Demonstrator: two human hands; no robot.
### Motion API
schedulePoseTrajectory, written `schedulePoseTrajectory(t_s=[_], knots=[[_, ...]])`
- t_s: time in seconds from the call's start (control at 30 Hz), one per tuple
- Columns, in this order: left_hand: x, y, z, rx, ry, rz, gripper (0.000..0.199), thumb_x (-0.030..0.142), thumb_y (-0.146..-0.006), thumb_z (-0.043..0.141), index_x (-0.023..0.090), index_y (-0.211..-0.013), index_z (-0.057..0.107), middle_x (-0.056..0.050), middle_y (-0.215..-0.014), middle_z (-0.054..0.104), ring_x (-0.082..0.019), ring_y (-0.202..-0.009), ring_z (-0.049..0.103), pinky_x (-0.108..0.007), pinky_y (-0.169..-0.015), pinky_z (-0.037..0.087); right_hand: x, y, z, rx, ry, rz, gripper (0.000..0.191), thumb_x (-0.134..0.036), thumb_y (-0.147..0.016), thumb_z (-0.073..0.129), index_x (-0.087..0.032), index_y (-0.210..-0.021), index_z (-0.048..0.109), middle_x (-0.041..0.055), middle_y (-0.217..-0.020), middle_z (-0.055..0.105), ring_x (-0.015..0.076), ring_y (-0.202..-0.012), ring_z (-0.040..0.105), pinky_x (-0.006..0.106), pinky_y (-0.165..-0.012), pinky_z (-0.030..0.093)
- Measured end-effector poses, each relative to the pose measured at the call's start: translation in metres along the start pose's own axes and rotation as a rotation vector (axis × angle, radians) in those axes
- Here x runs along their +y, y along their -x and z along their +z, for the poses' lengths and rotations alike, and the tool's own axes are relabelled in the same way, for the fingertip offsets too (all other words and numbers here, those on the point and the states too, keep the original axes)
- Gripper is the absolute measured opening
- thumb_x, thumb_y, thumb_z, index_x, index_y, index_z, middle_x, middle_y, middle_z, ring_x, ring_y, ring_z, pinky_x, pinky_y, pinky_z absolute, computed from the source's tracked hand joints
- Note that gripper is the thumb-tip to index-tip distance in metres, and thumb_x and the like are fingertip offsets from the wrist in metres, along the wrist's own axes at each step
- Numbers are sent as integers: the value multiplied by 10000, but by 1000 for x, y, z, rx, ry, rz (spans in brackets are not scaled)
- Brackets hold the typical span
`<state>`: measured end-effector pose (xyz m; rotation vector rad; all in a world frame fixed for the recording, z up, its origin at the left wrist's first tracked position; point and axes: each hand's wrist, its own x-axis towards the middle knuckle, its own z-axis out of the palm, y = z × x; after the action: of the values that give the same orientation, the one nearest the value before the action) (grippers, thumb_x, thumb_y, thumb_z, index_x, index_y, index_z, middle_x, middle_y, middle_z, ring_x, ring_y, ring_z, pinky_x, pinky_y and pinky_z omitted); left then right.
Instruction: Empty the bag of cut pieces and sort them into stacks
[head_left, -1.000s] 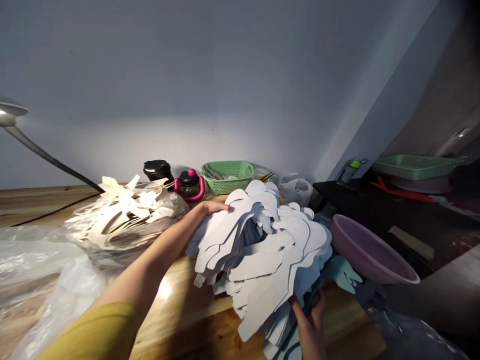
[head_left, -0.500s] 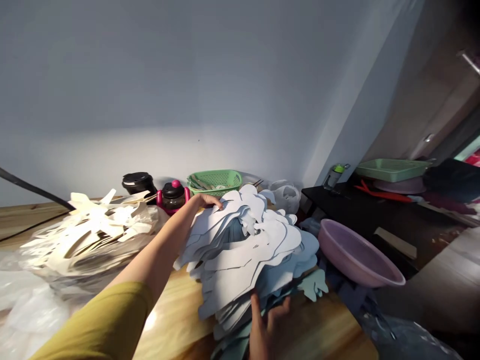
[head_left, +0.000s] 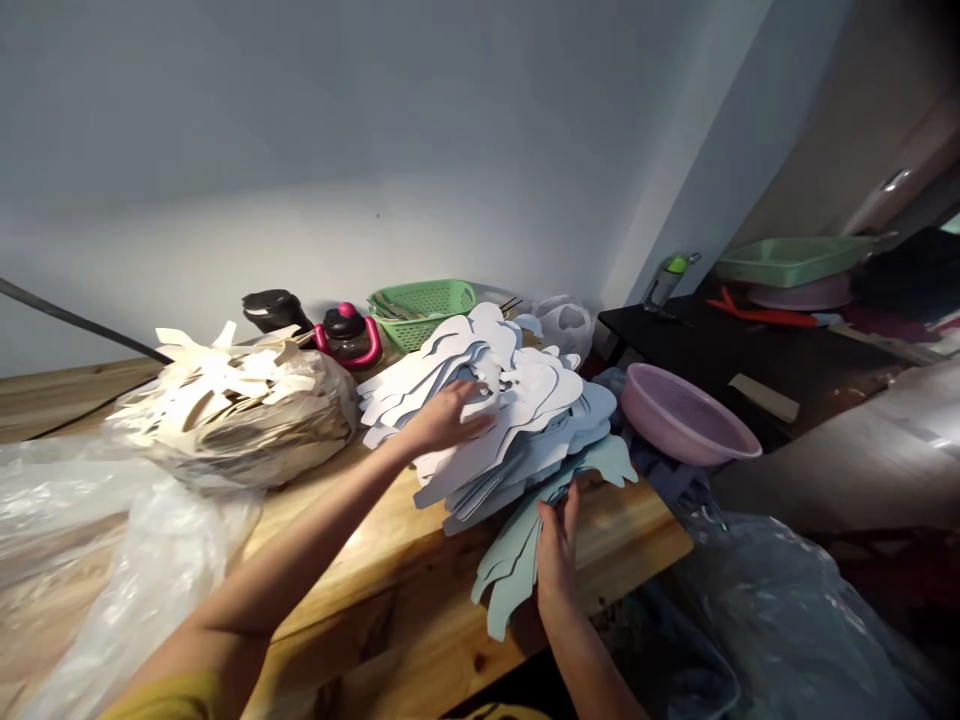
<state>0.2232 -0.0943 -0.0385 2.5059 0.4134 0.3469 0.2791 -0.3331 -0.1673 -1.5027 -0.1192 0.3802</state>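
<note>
A loose stack of white and pale-blue cut-out sheets [head_left: 525,400] with wavy outlines lies on the wooden table. Over the front left of its top, my left hand [head_left: 450,415] reaches with fingers stretched out; whether it presses on the sheets I cannot tell. Teal cut-out sheets [head_left: 517,560] stick out from beneath the stack and overhang the table's front edge. My right hand [head_left: 559,545] grips their right edge between thumb and fingers, just below the white sheets.
Cream cut-out strips [head_left: 232,400] are heaped in a plastic bag on the left. Behind stand a black-and-pink jar [head_left: 346,335], a black cup [head_left: 274,310] and a green basket [head_left: 424,310]. A pink basin [head_left: 686,415] is right of the table [head_left: 352,610]; clear plastic [head_left: 172,560] lies front left.
My left hand has come from the stack's back left toward its front. My right hand has closed on the teal sheets, which now show more at the front. The view has tilted down.
</note>
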Motion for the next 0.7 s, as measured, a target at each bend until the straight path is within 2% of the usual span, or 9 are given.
schedulePoseTrajectory(t_s=[0.1,0.17,0.23,0.33,0.4,0.47,0.53,0.6,0.7], knots=[[12,16,33,-74,21,-58,691,582,-940,499,214,-1521,426,-146,-1489,508,-338,-1344,506,-431,-1161,362,0,0,2,6,-11,38,962,-459,-735,646,-189,-1569,249,139,-1566,405,286,-1359,477,387,-1107,422],[10,18,44,-75,34,-79,699,597,-965,446,245,-1563,360,-129,-1479,522,-333,-1334,520,-430,-1150,371,-4,4,4,23,-56,52,966,-425,-707,644,-190,-1556,248,144,-1510,461,287,-1272,544,397,-1062,463],[4,18,48,-67,46,-72,710,605,-976,419,248,-1583,325,-129,-1480,521,-332,-1345,510,-427,-1153,363,-13,12,4,56,-96,69,970,-406,-708,630,-209,-1561,212,141,-1429,522,276,-1128,617,392,-936,537],[4,20,43,-41,69,-64,700,584,-966,459,226,-1561,373,-139,-1512,484,-334,-1381,467,-434,-1176,334,-35,20,4,104,-85,-17,991,-399,-742,614,-229,-1591,131,154,-1442,487,270,-1109,615,383,-878,553],[15,26,37,43,131,-45,647,549,-967,477,224,-1524,427,-125,-1538,455,-311,-1416,427,-418,-1200,305,-56,18,8,81,-65,-169,967,-412,-777,617,-233,-1603,146,152,-1550,383,283,-1284,525,405,-1023,485],[36,35,29,115,281,-7,606,528,-983,458,216,-1502,446,-114,-1545,452,-284,-1429,418,-391,-1204,306,-78,9,19,3,-71,-282,936,-451,-809,623,-223,-1607,192,126,-1645,252,287,-1455,352,426,-1173,337],[60,44,21,69,478,4,629,526,-984,461,216,-1528,397,-117,-1514,492,-279,-1390,472,-382,-1159,373,-99,-3,37,-94,-136,-283,908,-510,-841,602,-204,-1607,224,101,-1679,183,277,-1523,231,434,-1233,227],[77,47,13,-33,592,-18,701,506,-941,553,236,-1554,348,-111,-1461,547,-289,-1328,533,-377,-1095,439,-113,-15,58,-166,-255,-213,867,-563,-875,550,-202,-1603,250,84,-1677,201,267,-1530,225,445,-1239,222],[76,36,1,-99,567,-2,768,404,-849,672,241,-1540,378,-98,-1368,620,-293,-1285,559,-364,-1062,462,-121,-25,85,-196,-398,-188,783,-603,-900,502,-229,-1569,342,63,-1641,293,269,-1502,292,475,-1210,285]])
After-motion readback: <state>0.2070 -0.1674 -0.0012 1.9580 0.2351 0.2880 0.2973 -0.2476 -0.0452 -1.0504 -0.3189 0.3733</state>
